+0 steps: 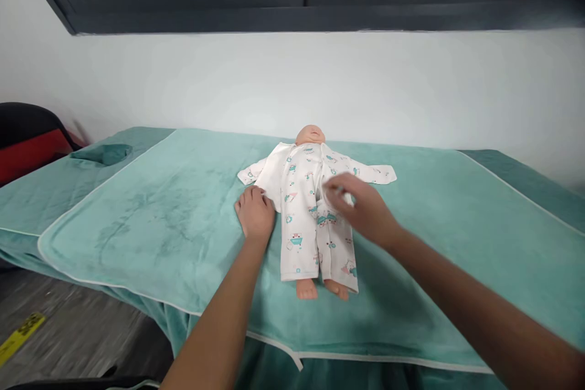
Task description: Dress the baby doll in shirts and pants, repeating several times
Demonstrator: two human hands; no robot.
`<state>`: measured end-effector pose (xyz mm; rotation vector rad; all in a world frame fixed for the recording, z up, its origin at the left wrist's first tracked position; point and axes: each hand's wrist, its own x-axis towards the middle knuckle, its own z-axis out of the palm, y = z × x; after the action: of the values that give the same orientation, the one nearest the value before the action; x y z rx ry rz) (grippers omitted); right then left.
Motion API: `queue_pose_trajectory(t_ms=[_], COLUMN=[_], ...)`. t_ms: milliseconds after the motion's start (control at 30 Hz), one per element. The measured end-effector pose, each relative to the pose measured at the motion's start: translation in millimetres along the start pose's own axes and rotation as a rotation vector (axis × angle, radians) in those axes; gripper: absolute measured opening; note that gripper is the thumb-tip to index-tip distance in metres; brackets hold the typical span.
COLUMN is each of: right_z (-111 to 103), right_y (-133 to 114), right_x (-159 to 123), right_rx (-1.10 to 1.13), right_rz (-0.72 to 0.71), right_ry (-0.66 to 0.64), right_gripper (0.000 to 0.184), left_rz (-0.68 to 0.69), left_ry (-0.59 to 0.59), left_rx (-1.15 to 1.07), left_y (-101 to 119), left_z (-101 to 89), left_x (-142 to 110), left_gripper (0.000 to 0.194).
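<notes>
A baby doll (311, 134) lies on its back on a teal blanket (159, 219), dressed in a white printed sleepsuit (299, 207) with both sleeves spread out. Its bare feet stick out at the near end. My left hand (255, 212) rests at the doll's left side, fingers curled against the edge of the sleepsuit. My right hand (359, 207) hovers over the doll's waist, fingers pinched together on the suit's fabric.
The blanket covers a teal-draped table against a white wall under a dark-framed window. A folded teal cloth (105, 153) lies at the far left. A black and red chair (27, 140) stands beyond the table's left end. Grey floor shows at lower left.
</notes>
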<state>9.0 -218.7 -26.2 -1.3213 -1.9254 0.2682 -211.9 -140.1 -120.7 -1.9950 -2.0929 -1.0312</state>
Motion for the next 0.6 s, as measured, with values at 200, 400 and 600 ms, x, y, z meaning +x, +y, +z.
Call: queue_pose_trajectory(t_ms=[200,400,600], right_z=[22,34,48], right_y=[61,74,65], right_x=[142,208,221], right_rx=[-0.377,-0.478,-0.594], right_rz=[0.102,0.083,-0.048], right_ry=[-0.114,-0.41,-0.562], right_gripper=[0.032,0.024,0.02], left_rz=[0.013,0.005,-0.003], left_ry=[0.018,0.03,0.033], left_rx=[0.018,0.024,-0.004], left_y=[-1,-3,-3], left_z=[2.0,5.1,5.9], left_x=[1,1,0], left_gripper=[0.02,0.02,0.019])
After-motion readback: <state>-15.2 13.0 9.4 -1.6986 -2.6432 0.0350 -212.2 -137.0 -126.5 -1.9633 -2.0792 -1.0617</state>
